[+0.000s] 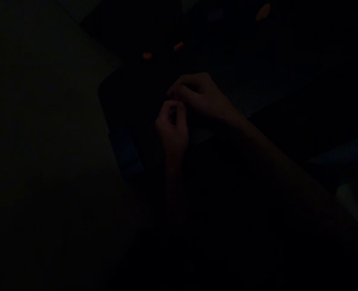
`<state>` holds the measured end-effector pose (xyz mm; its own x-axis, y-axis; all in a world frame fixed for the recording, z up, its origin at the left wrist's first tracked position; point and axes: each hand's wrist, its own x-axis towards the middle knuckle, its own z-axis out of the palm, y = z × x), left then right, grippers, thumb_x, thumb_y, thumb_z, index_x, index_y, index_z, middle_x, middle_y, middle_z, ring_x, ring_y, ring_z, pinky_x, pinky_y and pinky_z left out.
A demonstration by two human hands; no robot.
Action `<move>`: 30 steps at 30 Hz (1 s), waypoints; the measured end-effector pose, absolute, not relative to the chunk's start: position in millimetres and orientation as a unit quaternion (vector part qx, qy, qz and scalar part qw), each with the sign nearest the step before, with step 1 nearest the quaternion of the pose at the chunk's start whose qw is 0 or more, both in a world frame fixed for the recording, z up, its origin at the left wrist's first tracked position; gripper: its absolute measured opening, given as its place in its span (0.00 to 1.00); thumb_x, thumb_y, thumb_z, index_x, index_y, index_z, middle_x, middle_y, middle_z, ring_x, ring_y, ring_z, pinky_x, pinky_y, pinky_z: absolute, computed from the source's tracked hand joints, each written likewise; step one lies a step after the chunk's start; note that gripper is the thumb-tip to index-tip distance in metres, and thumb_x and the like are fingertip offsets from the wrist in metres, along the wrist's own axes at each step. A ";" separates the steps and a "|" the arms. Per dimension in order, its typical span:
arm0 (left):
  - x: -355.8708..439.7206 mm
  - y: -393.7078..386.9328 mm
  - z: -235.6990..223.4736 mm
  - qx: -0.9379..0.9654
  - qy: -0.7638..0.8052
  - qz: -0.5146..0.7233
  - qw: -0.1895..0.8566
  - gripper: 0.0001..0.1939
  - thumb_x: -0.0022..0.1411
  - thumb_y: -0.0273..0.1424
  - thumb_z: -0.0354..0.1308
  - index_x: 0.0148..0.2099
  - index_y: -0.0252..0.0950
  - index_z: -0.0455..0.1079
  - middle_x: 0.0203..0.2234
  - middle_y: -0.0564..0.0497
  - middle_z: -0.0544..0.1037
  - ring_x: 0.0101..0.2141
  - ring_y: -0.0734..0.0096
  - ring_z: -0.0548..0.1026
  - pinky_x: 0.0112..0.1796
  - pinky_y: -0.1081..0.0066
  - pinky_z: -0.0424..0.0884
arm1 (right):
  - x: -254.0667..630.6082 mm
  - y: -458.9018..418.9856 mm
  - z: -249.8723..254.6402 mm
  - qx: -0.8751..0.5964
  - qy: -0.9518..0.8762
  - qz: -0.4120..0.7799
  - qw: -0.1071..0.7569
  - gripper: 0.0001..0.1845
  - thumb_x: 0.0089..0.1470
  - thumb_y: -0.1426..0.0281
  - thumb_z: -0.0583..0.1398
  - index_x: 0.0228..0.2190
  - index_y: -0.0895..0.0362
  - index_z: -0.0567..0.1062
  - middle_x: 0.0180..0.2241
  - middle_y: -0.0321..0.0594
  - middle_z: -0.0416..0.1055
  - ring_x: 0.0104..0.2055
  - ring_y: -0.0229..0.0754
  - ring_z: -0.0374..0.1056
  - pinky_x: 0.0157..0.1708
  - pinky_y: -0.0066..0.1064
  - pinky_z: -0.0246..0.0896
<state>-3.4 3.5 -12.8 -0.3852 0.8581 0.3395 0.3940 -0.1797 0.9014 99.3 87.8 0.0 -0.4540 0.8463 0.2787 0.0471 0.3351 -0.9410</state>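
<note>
Near-darkness covers the table (248,97), whose faint, fine-lined grain shows just beside my right hand (201,93), bent in from the right with its forearm slanting, while my left hand (174,127) points upward from a straight wrist. Both hands curl their fingers toward their thumbs, fingertips nearly meeting near the table's near edge, but I cannot tell whether they pinch anything. Past them sit two small, dull orange pieces (178,46), one stubby and straight-sided, one rounder; a smooth, blue rectangular shape (126,152) lies left.
</note>
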 end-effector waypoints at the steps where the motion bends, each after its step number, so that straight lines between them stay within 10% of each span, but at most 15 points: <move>1: -3.6 3.5 -12.7 0.515 0.605 0.571 0.208 0.11 0.69 0.38 0.60 0.33 0.41 0.70 0.26 0.54 0.76 0.30 0.69 0.76 0.29 0.72 0.71 | 99.3 87.6 0.3 -0.318 -0.704 0.481 0.415 0.11 0.62 0.70 0.58 0.29 0.53 0.79 0.34 0.35 0.80 0.39 0.44 0.76 0.39 0.31 0.68; 30: -1.4 3.7 -10.7 0.505 0.589 0.589 0.228 0.12 0.69 0.38 0.61 0.32 0.41 0.68 0.26 0.54 0.73 0.29 0.68 0.74 0.30 0.69 0.69 | 102.2 85.4 5.2 -0.314 -0.711 0.484 0.402 0.11 0.60 0.67 0.58 0.28 0.47 0.78 0.35 0.33 0.80 0.42 0.47 0.74 0.42 0.37 0.67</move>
